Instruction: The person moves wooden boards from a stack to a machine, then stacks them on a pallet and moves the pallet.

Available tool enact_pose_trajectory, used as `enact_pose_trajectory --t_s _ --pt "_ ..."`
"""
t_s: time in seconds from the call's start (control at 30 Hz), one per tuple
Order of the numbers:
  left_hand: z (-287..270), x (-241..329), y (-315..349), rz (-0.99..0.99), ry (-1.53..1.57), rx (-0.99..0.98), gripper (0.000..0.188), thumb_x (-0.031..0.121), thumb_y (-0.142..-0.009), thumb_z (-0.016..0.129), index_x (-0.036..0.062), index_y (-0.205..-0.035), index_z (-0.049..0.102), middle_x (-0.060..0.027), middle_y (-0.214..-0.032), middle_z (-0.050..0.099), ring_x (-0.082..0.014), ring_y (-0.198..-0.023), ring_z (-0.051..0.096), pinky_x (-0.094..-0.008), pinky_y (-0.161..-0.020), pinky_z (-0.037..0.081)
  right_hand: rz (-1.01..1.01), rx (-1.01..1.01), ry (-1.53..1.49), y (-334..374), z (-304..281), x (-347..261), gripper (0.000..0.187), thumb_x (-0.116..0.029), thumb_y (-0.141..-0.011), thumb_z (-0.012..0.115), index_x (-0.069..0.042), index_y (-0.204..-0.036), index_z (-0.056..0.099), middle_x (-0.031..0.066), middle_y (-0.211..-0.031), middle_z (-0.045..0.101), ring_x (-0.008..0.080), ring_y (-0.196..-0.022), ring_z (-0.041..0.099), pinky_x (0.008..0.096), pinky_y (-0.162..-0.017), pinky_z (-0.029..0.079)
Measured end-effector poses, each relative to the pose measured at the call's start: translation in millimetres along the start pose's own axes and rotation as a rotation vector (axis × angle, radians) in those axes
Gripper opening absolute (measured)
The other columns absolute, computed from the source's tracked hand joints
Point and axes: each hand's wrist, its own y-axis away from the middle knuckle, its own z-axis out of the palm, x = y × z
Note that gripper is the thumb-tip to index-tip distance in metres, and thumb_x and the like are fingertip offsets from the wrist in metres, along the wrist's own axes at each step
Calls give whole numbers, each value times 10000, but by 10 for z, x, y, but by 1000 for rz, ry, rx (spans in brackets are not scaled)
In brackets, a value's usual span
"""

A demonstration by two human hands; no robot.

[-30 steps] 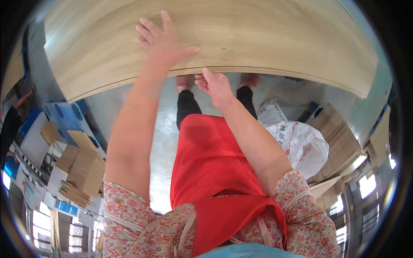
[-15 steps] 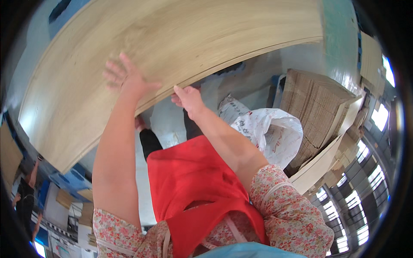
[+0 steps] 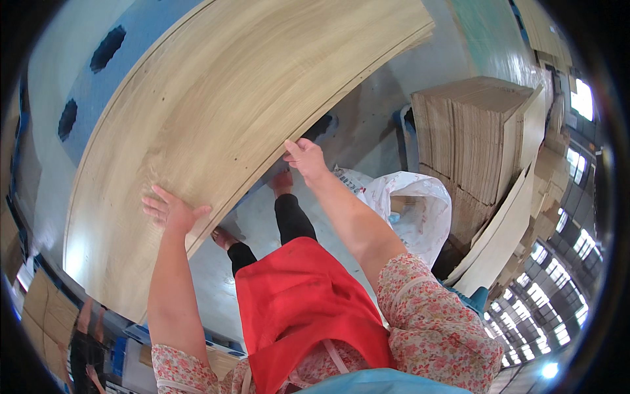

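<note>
A long wood-grain panel point(image 3: 223, 98) stretches from the lower left to the far top of the view, with a groove along its near edge. On its face lies my left hand point(image 3: 172, 211), fingers spread and flat, close to the near edge. My right hand point(image 3: 305, 159) is closed on that edge farther along, with the thumb on top and the fingertips partly hidden. More panel edges show under the top one at the far right end.
A blue pallet point(image 3: 134, 56) with dark holes lies beyond the panel. To my right stand an open white sack point(image 3: 430, 207) and a tall stack of flat cardboard point(image 3: 456, 141), with thin boards point(image 3: 495, 249) leaning there. Another person point(image 3: 85, 351) is at the lower left.
The panel lies more slantwise in view, its right end farther up and left. My left hand has come nearer along its face; my right hand has closed on the edge. The view has shifted too.
</note>
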Motion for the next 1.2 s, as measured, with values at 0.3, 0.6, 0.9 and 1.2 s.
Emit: enact_pose_trajectory --t_s 0.3,0.6,0.9,1.2 --pt "-39 85 29 -61 -96 -4 1446 373 -540 867 123 -1365 -295 -252 -1430 -270 -414 -1355 -174 -559 -1091 73 -167 128 -168 -474 -411 -361 272 -271 -893 579 -44 -1041 600 28 -881 636 121 -765 589 280 -693 451" --pt "-72 152 42 -76 -252 -21 1428 498 -538 828 62 -1386 -235 -263 -1457 -184 -434 -1359 -124 -548 -1095 66 -314 377 -231 -931 -695 -467 275 -224 -866 613 46 -923 617 35 -809 616 98 -671 519 260 -624 445" --pt "-115 -62 91 109 -74 12 1436 595 -479 806 13 -1421 -108 -341 -1440 -114 -512 -1320 -148 -600 -1059 0 18 258 -414 -651 -610 -721 404 -380 -899 532 -70 -1157 540 50 -1081 589 192 -914 564 337 -743 487" --pt "-275 -219 509 205 155 32 1386 464 -493 846 91 -1444 -91 -304 -1453 -145 -496 -1336 -120 -662 -1030 60 227 -17 -351 -150 -295 -97 585 -492 -885 521 -64 -1273 429 110 -1153 532 254 -1048 520 425 -973 413"
